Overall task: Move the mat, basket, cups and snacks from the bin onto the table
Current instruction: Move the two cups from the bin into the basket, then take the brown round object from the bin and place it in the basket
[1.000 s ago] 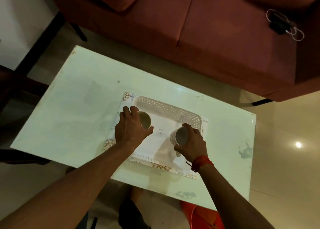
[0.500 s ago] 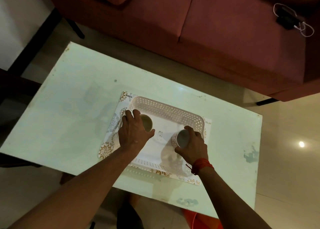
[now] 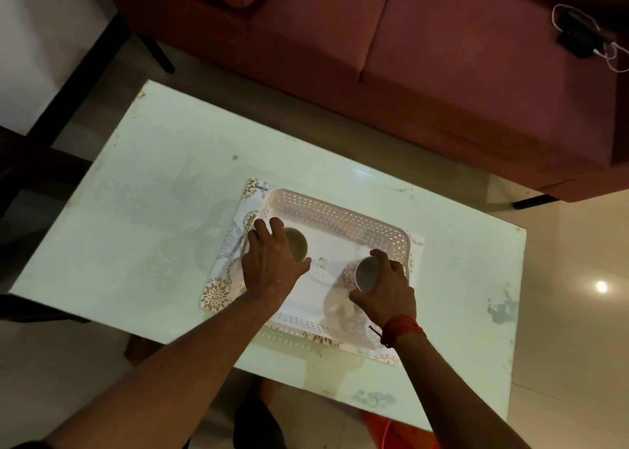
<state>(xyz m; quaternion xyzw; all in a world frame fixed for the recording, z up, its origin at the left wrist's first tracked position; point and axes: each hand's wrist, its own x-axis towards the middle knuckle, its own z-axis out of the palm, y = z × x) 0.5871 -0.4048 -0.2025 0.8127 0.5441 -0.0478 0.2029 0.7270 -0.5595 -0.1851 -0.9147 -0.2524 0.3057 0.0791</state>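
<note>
A white perforated basket sits on a flower-patterned mat in the middle of the pale glass table. Inside the basket's left part stands a cup, and my left hand is wrapped around it from the near side. In the right part, my right hand grips a second cup with a small red pattern, its mouth tilted toward me. A red thread is tied around my right wrist. No snacks are in view.
A dark red sofa runs along the table's far side, with a black charger and white cable on its seat. An orange bin shows under the table's near edge. Tiled floor lies to the right.
Both hands stay on their cups inside the basket; the right cup has sunk slightly lower toward the basket floor. The view has shifted a little.
</note>
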